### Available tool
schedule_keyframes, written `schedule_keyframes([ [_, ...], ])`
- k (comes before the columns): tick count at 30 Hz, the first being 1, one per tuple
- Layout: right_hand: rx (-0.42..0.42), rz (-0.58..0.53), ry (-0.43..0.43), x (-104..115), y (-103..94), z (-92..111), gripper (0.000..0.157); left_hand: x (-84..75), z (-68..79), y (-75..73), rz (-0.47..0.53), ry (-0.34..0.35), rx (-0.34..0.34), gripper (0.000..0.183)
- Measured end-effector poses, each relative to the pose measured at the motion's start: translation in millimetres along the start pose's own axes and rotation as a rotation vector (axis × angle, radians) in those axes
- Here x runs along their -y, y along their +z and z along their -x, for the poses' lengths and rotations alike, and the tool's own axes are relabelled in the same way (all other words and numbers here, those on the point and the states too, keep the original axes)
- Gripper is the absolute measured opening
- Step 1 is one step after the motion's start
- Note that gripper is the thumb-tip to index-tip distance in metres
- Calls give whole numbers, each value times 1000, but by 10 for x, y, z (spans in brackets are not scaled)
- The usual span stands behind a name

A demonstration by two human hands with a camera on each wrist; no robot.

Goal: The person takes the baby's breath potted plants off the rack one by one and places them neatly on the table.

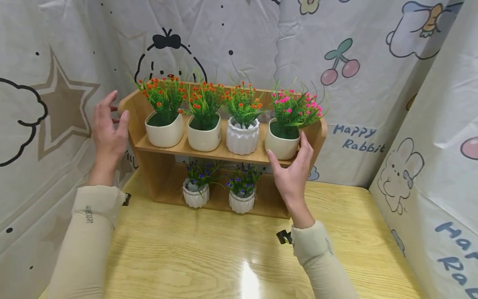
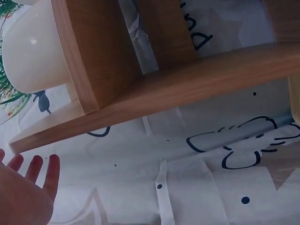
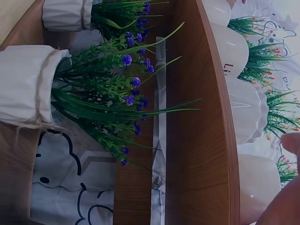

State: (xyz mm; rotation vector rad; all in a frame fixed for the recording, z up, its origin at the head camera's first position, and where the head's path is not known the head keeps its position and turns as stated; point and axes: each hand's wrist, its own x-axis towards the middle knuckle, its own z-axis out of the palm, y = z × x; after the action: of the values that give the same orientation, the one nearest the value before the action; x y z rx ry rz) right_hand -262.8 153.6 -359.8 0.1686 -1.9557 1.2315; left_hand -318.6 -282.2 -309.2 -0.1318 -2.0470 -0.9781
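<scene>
A two-tier wooden shelf [image 1: 239,157] stands on the table. At the right end of its upper tier, a cream pot with pink flowers [image 1: 281,141] sits between the thumb and fingers of my right hand [image 1: 293,178]. Beside the shelf's upper left end, my left hand [image 1: 112,135] is raised with fingers spread and holds nothing. Closest to it is a cream pot with orange flowers [image 1: 164,133]. Then come another cream pot [image 1: 204,135] and a white ribbed pot [image 1: 242,139], both with orange flowers. In the left wrist view, the left fingers [image 2: 52,176] are near the shelf's rounded side edge.
Two white pots with purple flowers, one left [image 1: 196,195] and one right [image 1: 242,202], stand on the lower tier. Twine circles the right one. The wood-grain table [image 1: 194,257] extends in front. A printed curtain [image 1: 254,37] hangs behind and along both sides.
</scene>
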Motion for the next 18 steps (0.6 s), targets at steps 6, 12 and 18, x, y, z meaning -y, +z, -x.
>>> schedule_keyframes([
  [6,-50,51,21,8,53,-60,96,-9,2,42,-10,-12,7,51],
  [12,-61,107,55,-36,88,-103,98,1,22,76,-20,-35,16,49],
  [18,-66,182,135,-40,126,-98,101,13,53,106,-23,-38,25,46],
])
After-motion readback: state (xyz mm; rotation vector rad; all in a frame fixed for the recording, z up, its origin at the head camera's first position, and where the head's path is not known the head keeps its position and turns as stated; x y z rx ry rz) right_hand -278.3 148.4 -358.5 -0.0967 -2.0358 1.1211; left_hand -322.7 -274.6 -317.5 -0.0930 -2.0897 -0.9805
